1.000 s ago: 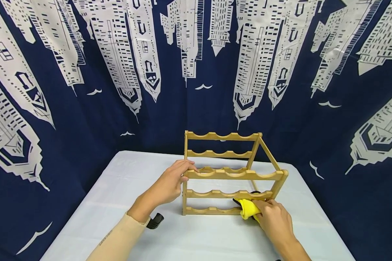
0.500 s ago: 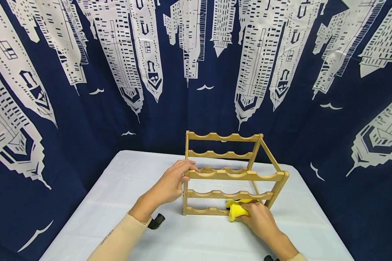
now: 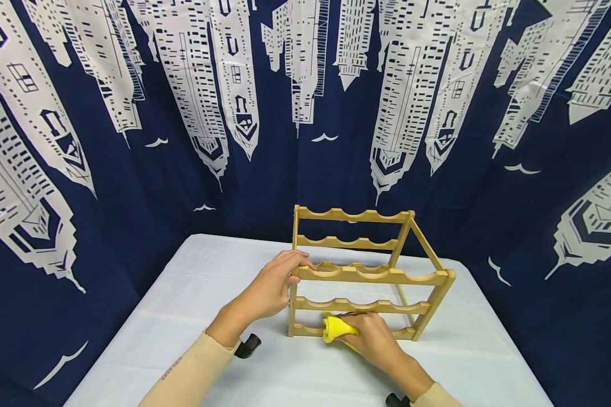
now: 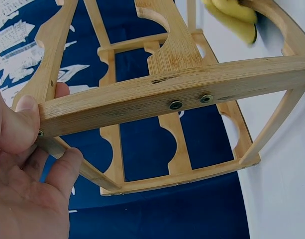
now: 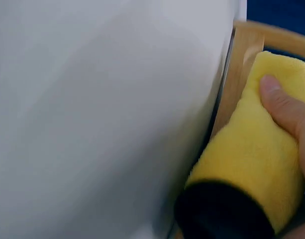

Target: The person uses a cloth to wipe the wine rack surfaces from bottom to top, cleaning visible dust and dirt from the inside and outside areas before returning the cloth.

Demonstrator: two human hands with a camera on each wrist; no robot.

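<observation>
A wooden bottle rack with scalloped rails stands on the table. My left hand grips its front left upper corner, and in the left wrist view the thumb and fingers wrap the end of the wooden bar. Lower down, my right hand holds a yellow cloth against the bottom front rail. The right wrist view has the thumb pressing the fluffy cloth onto the wood, and a dark edge shows on it. Most of the right fingers are hidden there.
A white cloth covers the table. Behind and around it hangs a navy curtain printed with white buildings. Small black devices sit at both wrists.
My right hand has slid leftward along the bottom front rail with the yellow cloth. The left hand keeps its hold on the rack, which stays in place while the head view shifts slightly.
</observation>
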